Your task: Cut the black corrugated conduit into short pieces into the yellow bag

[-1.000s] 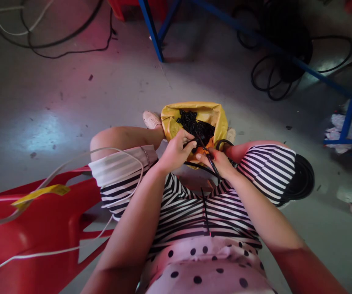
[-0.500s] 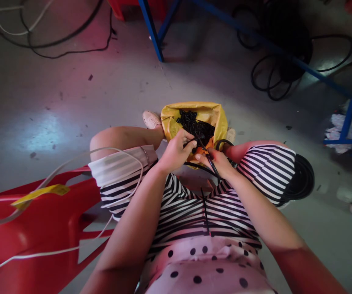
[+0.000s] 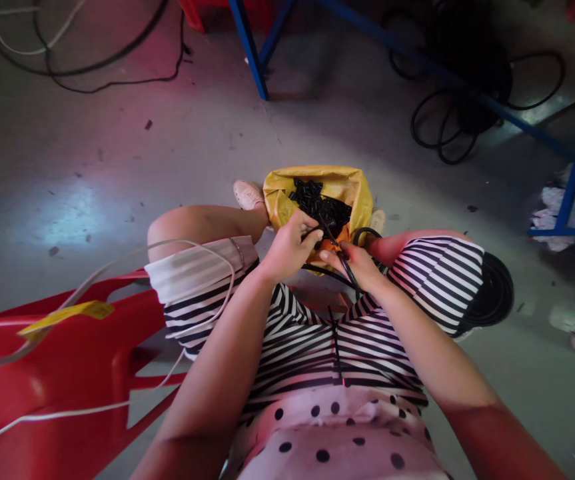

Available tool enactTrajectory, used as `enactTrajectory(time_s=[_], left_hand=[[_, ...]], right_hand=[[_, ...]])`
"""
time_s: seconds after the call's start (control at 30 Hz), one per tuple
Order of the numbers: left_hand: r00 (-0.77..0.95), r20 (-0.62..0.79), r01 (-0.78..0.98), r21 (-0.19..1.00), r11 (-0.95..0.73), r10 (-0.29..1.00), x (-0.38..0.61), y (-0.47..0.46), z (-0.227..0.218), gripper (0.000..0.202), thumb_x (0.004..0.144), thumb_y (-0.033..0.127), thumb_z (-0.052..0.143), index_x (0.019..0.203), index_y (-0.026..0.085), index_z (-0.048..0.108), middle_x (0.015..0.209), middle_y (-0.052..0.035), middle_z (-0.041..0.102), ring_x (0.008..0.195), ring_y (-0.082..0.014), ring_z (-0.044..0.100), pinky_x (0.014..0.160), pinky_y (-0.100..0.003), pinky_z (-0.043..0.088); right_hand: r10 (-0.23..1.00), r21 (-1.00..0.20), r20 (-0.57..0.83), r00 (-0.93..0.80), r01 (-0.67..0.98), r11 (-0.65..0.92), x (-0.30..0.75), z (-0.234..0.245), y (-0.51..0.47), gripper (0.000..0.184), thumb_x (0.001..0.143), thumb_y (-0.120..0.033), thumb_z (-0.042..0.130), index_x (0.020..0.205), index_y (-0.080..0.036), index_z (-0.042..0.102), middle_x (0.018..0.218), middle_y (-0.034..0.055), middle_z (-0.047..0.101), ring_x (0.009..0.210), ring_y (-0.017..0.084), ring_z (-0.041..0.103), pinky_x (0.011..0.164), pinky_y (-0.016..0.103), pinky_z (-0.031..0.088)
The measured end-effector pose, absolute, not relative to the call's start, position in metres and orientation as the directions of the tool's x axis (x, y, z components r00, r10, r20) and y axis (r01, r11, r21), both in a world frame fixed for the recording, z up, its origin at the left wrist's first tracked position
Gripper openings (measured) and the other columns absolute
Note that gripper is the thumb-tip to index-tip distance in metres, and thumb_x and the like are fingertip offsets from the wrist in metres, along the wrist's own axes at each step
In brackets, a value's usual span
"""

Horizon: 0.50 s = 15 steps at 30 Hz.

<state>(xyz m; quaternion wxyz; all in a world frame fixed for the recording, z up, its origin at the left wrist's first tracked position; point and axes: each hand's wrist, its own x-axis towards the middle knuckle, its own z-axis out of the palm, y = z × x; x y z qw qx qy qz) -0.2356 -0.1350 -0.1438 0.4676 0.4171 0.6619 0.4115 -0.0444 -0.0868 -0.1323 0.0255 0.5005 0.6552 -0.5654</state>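
My left hand (image 3: 294, 243) is closed in a pinch on a thin black piece, at the near rim of a yellow bag (image 3: 317, 172). Across from it, my right hand (image 3: 360, 261) is wrapped round a dark scissor-like tool (image 3: 348, 267), whose narrow front end points into the bag. Inside the bag lies a heap of short black pieces (image 3: 310, 195). A bit of orange (image 3: 336, 245) shows between the hands; what it belongs to is unclear. Black cable (image 3: 328, 274) runs below the hands, and a loop of it curves behind the right one.
To the left stands a red plastic stool (image 3: 67, 387) with a white cord (image 3: 62, 415) across it. A blue metal frame (image 3: 250, 50) rises ahead. Coiled black cable (image 3: 467, 87) lies at the upper right, and another black coil (image 3: 497, 290) sits beside my right knee.
Almost nothing differs. Both hands keep their hold and place at the bag; the view has shifted very slightly.
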Motion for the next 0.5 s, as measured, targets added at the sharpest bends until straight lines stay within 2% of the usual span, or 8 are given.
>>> enactTrajectory(time_s=[0.27,0.4,0.5], left_hand=[[-0.194,-0.26,0.227,0.926,0.301,0.946,-0.2349,-0.1361,-0.1431,0.014,0.089,0.025,0.066,0.094,0.022,0.054,0.086,-0.0017,0.069,0.086,-0.0192,0.069,0.079,-0.032,0.053],[-0.12,-0.265,0.235,0.929,0.287,0.957,-0.2332,-0.1372,-0.1416,0.011,0.089,0.025,0.064,0.092,0.023,0.054,0.081,-0.0001,0.067,0.077,-0.0179,0.066,0.07,-0.03,0.05],[-0.091,-0.264,0.223,0.934,0.278,0.96,-0.2334,-0.1368,-0.139,0.011,0.089,0.026,0.064,0.09,0.023,0.054,0.077,0.001,0.065,0.072,-0.0169,0.064,0.067,-0.029,0.048]], right_hand=[[0.614,-0.715,-0.612,-0.498,0.68,-0.162,-0.0437,-0.1332,-0.0857,0.051,0.088,-0.071,0.067,0.089,-0.021,0.06,0.081,0.002,0.068,0.079,0.021,0.064,0.071,0.028,0.044],[0.563,-0.72,-0.63,-0.535,0.673,-0.166,-0.0423,-0.1328,-0.0822,0.053,0.088,-0.072,0.067,0.097,-0.02,0.062,0.09,0.0038,0.071,0.085,0.022,0.066,0.075,0.029,0.046],[0.573,-0.722,-0.618,-0.538,0.677,-0.144,-0.0418,-0.1326,-0.0813,0.054,0.087,-0.073,0.068,0.096,-0.02,0.062,0.091,0.0046,0.071,0.086,0.022,0.066,0.075,0.029,0.046]])
